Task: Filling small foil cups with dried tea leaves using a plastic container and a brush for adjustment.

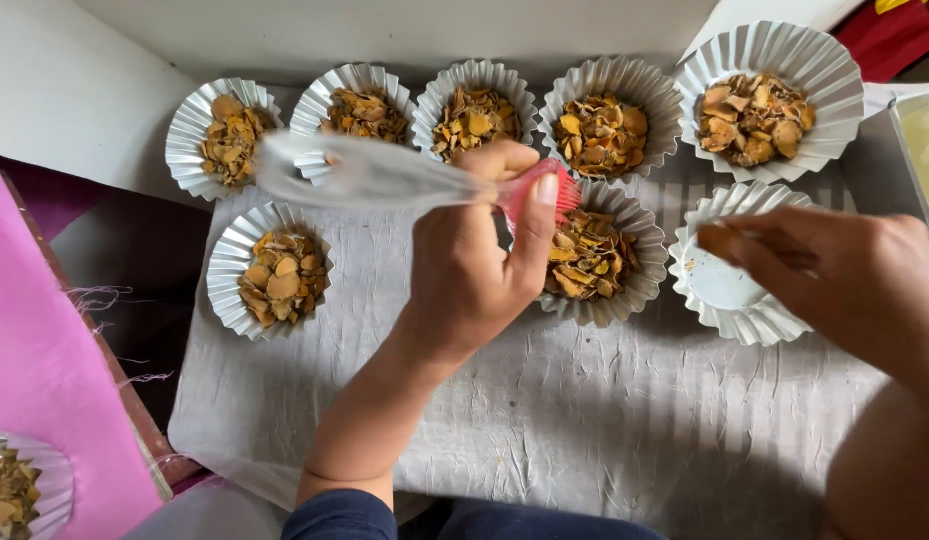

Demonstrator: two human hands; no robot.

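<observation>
A grey cloth (544, 420) covers the desk and carries silver fluted paper cups, most filled with dried orange-yellow chips; five stand in the far row (604, 130), two more nearer (279, 280). Over the centre, the left hand (474, 270) is clenched around the pink grip (544, 195) of a clear plastic bag (364, 172) stretching left. At the right, the right hand (834, 275) pinches something small, not identifiable, over the empty cup (734, 285).
</observation>
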